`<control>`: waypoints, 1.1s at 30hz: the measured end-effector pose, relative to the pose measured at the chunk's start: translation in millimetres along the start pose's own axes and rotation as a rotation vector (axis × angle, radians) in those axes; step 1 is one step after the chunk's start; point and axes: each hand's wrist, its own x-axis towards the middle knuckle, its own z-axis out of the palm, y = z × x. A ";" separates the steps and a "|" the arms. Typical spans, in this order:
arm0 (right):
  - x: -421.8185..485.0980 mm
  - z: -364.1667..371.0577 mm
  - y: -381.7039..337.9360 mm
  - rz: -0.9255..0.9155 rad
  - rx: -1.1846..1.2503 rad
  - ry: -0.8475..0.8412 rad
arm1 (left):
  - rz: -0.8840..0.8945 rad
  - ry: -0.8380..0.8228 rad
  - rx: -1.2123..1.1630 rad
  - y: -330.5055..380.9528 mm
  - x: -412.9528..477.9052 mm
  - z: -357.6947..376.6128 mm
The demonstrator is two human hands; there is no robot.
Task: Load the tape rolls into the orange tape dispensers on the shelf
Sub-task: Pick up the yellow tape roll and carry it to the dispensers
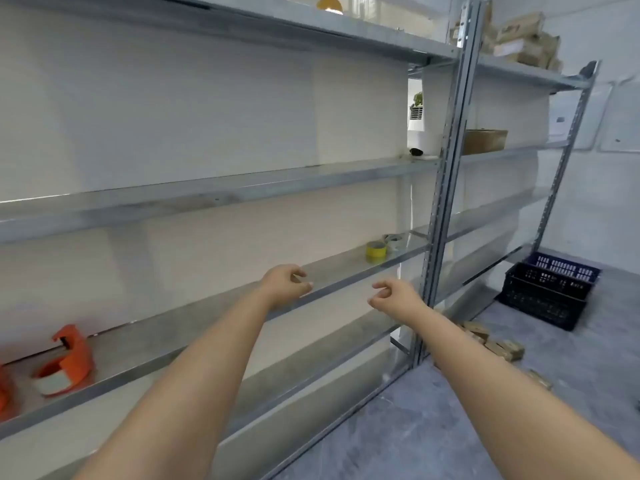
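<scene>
An orange tape dispenser (pixel 67 362) with a pale tape roll in it stands at the far left of the metal shelf (pixel 207 327). Part of a second orange dispenser (pixel 5 391) shows at the left edge. A yellow tape roll (pixel 376 251) and a whitish roll (pixel 393 241) sit at the shelf's right end. My left hand (pixel 287 285) hovers over the shelf's front edge, fingers loosely curled, holding nothing. My right hand (pixel 393 295) hangs in front of the shelf, fingers also curled and empty. Both hands are left of and nearer than the loose rolls.
A steel upright post (pixel 446 188) divides two shelving bays. Stacked dark plastic crates (pixel 550 292) stand on the grey floor at right. Small cardboard boxes (pixel 498 344) lie on the floor by the post. More boxes (pixel 485 141) sit on higher shelves.
</scene>
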 end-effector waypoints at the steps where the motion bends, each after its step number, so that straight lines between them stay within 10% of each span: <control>1: 0.7 -4.0 4.2 0.009 0.009 0.008 | -0.001 -0.005 -0.016 3.0 2.5 6.6; 33: 140.7 -142.5 162.0 0.048 -0.043 -0.040 | -0.121 -0.067 -0.190 95.6 172.5 194.6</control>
